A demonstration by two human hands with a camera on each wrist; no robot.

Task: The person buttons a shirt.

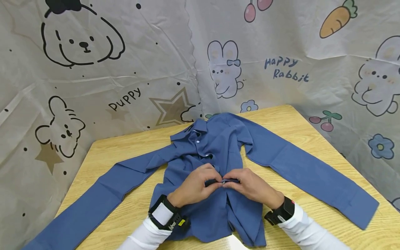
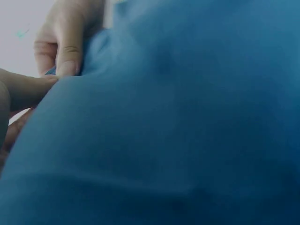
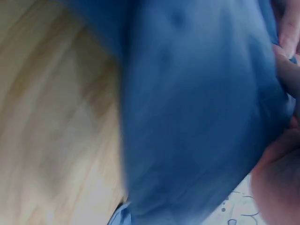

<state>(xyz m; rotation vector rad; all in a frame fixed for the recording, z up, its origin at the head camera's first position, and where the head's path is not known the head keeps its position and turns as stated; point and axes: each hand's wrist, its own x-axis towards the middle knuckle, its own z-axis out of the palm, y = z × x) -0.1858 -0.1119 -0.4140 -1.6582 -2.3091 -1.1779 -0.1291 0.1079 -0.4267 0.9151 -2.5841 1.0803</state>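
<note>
A blue long-sleeved button-up shirt (image 1: 215,139) lies front side up, its collar (image 1: 200,126) toward the far edge. Over the lower middle of its front, my left hand (image 1: 195,184) pinches the front edge between thumb and fingers. My right hand (image 1: 254,185) pinches the cloth from the other side, and the fingertips of both meet at the front opening. A white button (image 1: 198,141) shows below the collar. Lifted cloth fills most of the left wrist view, with the right thumb (image 2: 69,61) pressing on its edge. What lies between the fingertips is mostly hidden.
The shirt rests on a light wooden table (image 1: 103,149). One sleeve (image 1: 93,194) stretches to the near left, the other sleeve (image 1: 312,170) to the right side. A printed cloth curtain (image 1: 150,55) hangs behind and along both sides of the table.
</note>
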